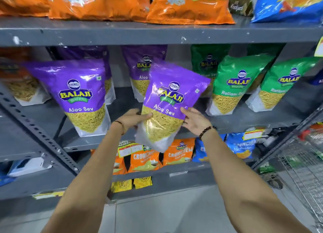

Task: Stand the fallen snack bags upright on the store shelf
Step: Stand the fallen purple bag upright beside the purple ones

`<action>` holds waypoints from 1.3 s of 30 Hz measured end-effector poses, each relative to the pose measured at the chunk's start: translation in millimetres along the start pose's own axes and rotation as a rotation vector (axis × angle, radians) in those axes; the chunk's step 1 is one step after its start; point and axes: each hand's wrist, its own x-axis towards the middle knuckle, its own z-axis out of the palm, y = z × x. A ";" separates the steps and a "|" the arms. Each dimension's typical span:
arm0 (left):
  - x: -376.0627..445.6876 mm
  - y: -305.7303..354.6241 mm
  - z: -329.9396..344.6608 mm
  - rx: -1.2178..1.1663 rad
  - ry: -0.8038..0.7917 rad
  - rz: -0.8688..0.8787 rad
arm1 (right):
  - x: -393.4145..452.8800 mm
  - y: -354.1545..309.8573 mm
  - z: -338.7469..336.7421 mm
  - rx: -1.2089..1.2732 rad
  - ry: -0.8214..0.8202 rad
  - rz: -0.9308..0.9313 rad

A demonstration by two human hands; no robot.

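Aloo Sev bag (167,101) is getting pinched low by the left grip (134,118) while the right grip (194,121), spread open, is steadying its edge, probably to keep it upright going onto the shelf (244,117) behind.

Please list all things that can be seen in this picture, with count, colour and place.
held snack bag: one, purple, tilted, in front of the middle shelf
purple bags: at least three, standing on the middle shelf, left and centre
green bags: at least three, middle shelf, right
orange bags: several, top shelf
blue bag: one, top shelf, right
small orange packs: several, lower shelf
small blue packs: at least two, lower shelf, right
shelf: grey metal
wire basket: one, far right
left hand: grip on the held bag's left edge
right hand: at its right edge
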 end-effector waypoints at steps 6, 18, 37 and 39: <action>-46.7 18.2 -15.1 -0.139 -0.208 0.178 | -6.7 -58.1 3.5 -0.212 -0.325 -0.003; -33.8 28.3 -25.0 -0.080 -0.151 0.155 | 8.1 -64.8 18.7 -0.259 -0.253 -0.064; 29.1 -52.4 14.6 0.082 0.313 0.012 | 79.1 44.1 4.8 -0.708 0.027 0.051; 30.6 -53.0 20.3 0.089 0.349 -0.013 | 80.2 54.2 8.5 -0.693 0.054 0.007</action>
